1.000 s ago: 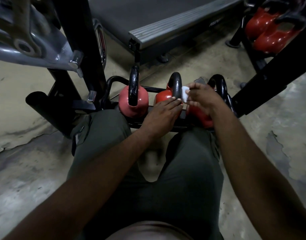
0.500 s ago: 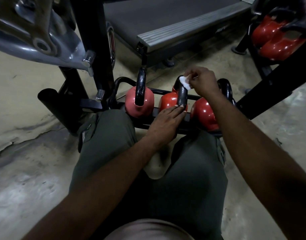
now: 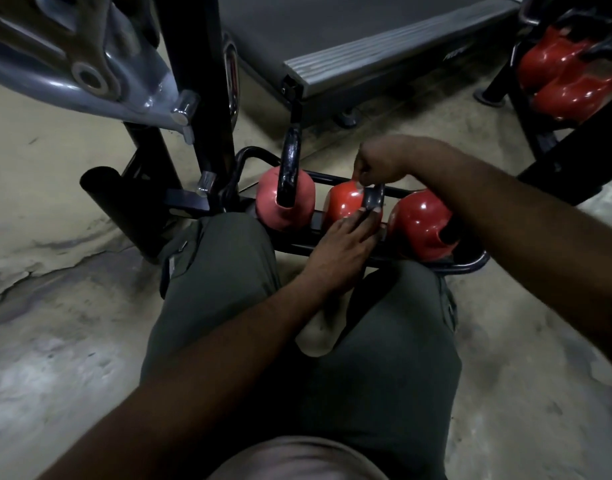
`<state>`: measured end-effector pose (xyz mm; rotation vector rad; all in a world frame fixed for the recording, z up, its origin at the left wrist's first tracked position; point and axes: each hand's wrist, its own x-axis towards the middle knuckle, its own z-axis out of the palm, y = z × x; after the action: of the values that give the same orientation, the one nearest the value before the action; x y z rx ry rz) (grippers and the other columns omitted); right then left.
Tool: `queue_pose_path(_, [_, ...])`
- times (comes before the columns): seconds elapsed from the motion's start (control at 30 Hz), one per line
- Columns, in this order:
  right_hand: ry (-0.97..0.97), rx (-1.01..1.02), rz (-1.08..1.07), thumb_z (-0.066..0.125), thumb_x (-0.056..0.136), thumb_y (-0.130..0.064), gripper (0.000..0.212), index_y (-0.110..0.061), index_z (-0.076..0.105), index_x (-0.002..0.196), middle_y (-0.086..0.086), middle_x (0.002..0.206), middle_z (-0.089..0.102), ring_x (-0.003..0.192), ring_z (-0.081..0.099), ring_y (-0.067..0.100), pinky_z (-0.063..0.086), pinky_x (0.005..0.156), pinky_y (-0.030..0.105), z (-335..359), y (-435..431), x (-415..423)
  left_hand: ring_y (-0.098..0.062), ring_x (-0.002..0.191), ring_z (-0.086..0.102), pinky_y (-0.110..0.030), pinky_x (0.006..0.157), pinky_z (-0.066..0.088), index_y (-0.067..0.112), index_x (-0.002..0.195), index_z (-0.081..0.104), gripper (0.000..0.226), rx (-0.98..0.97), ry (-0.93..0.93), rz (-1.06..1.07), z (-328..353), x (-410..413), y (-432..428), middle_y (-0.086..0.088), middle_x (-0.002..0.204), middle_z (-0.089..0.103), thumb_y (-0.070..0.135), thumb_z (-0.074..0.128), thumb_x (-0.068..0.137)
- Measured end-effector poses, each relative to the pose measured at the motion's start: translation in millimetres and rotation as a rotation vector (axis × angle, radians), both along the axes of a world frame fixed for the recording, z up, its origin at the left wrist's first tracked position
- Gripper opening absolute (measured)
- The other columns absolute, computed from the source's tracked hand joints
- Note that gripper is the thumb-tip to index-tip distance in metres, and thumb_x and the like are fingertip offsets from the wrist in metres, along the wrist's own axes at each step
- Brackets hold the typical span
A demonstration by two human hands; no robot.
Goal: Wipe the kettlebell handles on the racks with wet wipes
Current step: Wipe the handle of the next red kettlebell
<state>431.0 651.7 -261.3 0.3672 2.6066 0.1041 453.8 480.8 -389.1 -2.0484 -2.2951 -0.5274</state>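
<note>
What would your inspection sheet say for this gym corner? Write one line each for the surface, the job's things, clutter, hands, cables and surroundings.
Surface: concrete floor, stained and cracked.
Job's things: left kettlebell, middle kettlebell and right kettlebell sit on a low black rack. A pale scrap at the right fingertips looks like the wipe.
Clutter: nothing seen.
Hands: left hand has straight fingers touching the middle handle. Right hand is curled, pinching the wipe at the far side of that handle.
Cables: nothing seen.
Surroundings: treadmill, grey machine frame, more red kettlebells on a second rack.
</note>
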Motion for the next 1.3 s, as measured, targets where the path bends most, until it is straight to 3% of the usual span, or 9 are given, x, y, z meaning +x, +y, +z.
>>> queue_pose_path(0.13, [-0.184,0.202,-0.017,0.063,0.093,-0.037,0.033,-0.014,0.068,0.116,0.000,0.096,0.061,0.094,0.058,0.019,0.050,0.088,0.038,7.4,-11.6,-22.7,-0.034,0.150,0.014,-0.048,0.116,0.025,0.013,0.153,0.029,0.062,-0.038,0.048,0.003,-3.5,0.9,-2.4,-0.013,0.164,0.013,0.018,0.047,0.095])
queue_pose_path(0.27, [-0.220,0.083,0.047,0.069,0.088,-0.033,0.028,-0.016,0.072,0.111,0.002,0.111,0.069,0.103,0.062,0.020,0.050,0.090,0.037,12.3,-10.6,-20.7,-0.031,0.152,0.007,-0.046,0.118,0.020,0.014,0.155,0.024,0.065,-0.053,0.042,-0.001,-3.3,-1.6,-3.8,-0.011,0.165,0.006,0.018,0.047,0.094])
queue_pose_path(0.4, [0.129,-0.039,0.026,0.074,0.086,-0.024,0.014,-0.020,0.075,0.100,-0.003,0.102,0.068,0.089,0.058,0.014,0.044,0.069,0.027,19.2,14.8,24.5,-0.028,0.152,-0.002,-0.043,0.121,0.013,0.015,0.156,0.019,0.066,-0.089,0.028,0.014,-2.2,1.5,-4.8,-0.009,0.165,-0.002,0.021,0.045,0.096])
queue_pose_path(0.57, [0.766,-0.256,-0.273,0.071,0.089,-0.028,0.020,-0.016,0.075,0.104,0.004,0.098,0.071,0.088,0.066,0.018,0.052,0.079,0.034,-37.2,27.2,83.7,-0.028,0.153,0.001,-0.042,0.121,0.016,0.014,0.156,0.021,0.066,-0.057,0.017,0.044,-2.3,7.2,-3.2,-0.010,0.165,0.003,0.017,0.046,0.094])
queue_pose_path(0.77, [0.917,-0.307,-0.255,0.069,0.087,-0.013,0.021,-0.021,0.074,0.105,-0.007,0.092,0.065,0.082,0.055,-0.001,0.043,0.076,0.013,-64.4,1.4,106.1,-0.024,0.152,0.004,-0.041,0.121,0.013,0.016,0.155,0.025,0.069,-0.053,0.023,0.042,-2.7,3.5,-3.3,-0.006,0.166,0.006,0.016,0.051,0.091])
queue_pose_path(0.83, [1.019,-0.501,-0.504,0.069,0.087,-0.009,0.016,-0.018,0.074,0.100,-0.011,0.088,0.067,0.081,0.062,-0.004,0.050,0.077,0.012,-68.5,-2.9,100.5,-0.023,0.152,0.003,-0.040,0.121,0.010,0.018,0.154,0.026,0.067,-0.063,0.014,0.039,-3.7,2.5,-2.3,-0.006,0.166,0.006,0.017,0.052,0.092])
queue_pose_path(0.97, [1.068,-1.344,-1.193,0.050,0.091,0.008,0.029,-0.001,0.060,0.115,0.018,0.106,0.070,0.090,0.069,0.026,0.059,0.071,0.031,-89.5,14.8,69.2,-0.023,0.152,0.010,-0.043,0.120,0.019,0.020,0.151,0.035,0.063,-0.029,0.028,0.051,-5.7,3.0,-2.1,-0.005,0.165,0.014,0.019,0.054,0.091])
queue_pose_path(1.07, [0.988,-1.543,-1.265,0.044,0.094,0.002,0.033,0.007,0.060,0.123,0.012,0.091,0.076,0.081,0.066,0.021,0.056,0.069,0.027,-94.7,12.4,54.3,-0.022,0.151,0.016,-0.041,0.118,0.023,0.019,0.149,0.039,0.062,-0.023,0.042,0.045,-5.5,-0.2,-2.5,-0.005,0.164,0.018,0.017,0.055,0.089])
queue_pose_path(1.3, [0.984,-1.713,-1.254,0.044,0.093,0.006,0.025,-0.012,0.055,0.107,0.008,0.087,0.073,0.079,0.071,0.018,0.057,0.082,0.032,-101.9,10.8,91.9,-0.021,0.150,0.020,-0.039,0.118,0.023,0.019,0.147,0.043,0.056,0.005,0.017,0.048,-7.0,-2.6,-1.5,-0.004,0.162,0.023,0.019,0.052,0.092])
